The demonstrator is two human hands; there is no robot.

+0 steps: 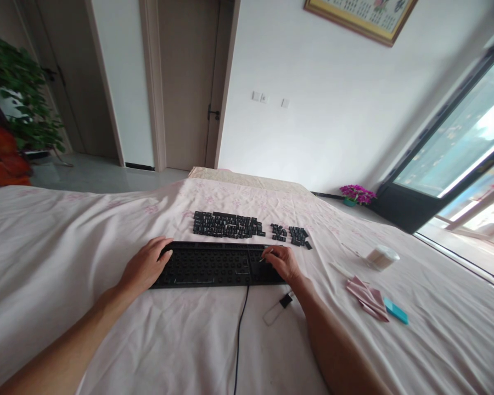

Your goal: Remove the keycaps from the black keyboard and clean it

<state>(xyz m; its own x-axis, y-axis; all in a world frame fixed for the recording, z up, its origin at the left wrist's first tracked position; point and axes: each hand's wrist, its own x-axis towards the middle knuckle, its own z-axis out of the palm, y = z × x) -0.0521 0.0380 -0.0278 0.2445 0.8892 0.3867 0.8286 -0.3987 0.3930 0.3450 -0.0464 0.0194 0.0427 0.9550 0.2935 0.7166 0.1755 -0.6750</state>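
Note:
A black keyboard base (214,266) with its keycaps taken off lies on the pink sheet (66,258). My left hand (146,265) rests on its left end, fingers curled over the edge. Over the keyboard's right end my right hand (283,261) pinches a thin stick, probably a cotton swab (267,257), with its tip on the keyboard. The removed keycaps (226,225) are laid out in rows just beyond the keyboard, with a smaller group of keycaps (292,234) to their right. The keyboard cable (239,329) runs toward me.
A wire keycap puller (278,308) lies near my right wrist. To the right sit a folded pink cloth (366,296), a teal block (396,311) and a round tub of cotton swabs (382,257). A flower pot (356,195) and glass door stand beyond.

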